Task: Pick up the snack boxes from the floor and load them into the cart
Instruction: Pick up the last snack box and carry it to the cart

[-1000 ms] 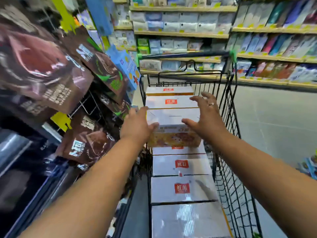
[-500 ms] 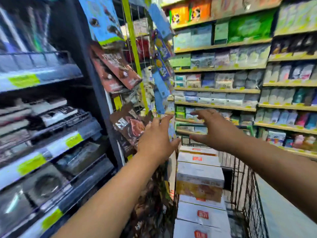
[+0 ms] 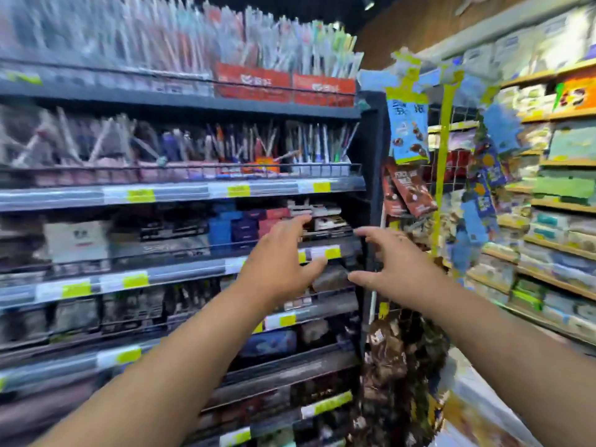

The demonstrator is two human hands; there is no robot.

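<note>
Frame is motion-blurred. Both hands are raised at centre frame, empty, with fingers spread and curled a little, palms turned toward each other with a gap between them. Left hand (image 3: 279,269) sits just left of centre, right hand (image 3: 395,269) just right of centre – neither touches anything. Bare forearms run down to the lower left and lower right corners.

Behind the hands, a dark shelf unit (image 3: 180,195) fills the left and middle of the frame: pens (image 3: 225,146) standing in racks on the upper shelves, small dark packs lower down, yellow price tags (image 3: 238,190) along the shelf edges. At the unit's right end a wire rack (image 3: 445,175) carries hanging bags – blue ones up high, brown ones (image 3: 409,191) below. Far right of the frame shows wooden shelves (image 3: 561,208) with pale packets.

No snack boxes or cart in view, so their position can't be told
</note>
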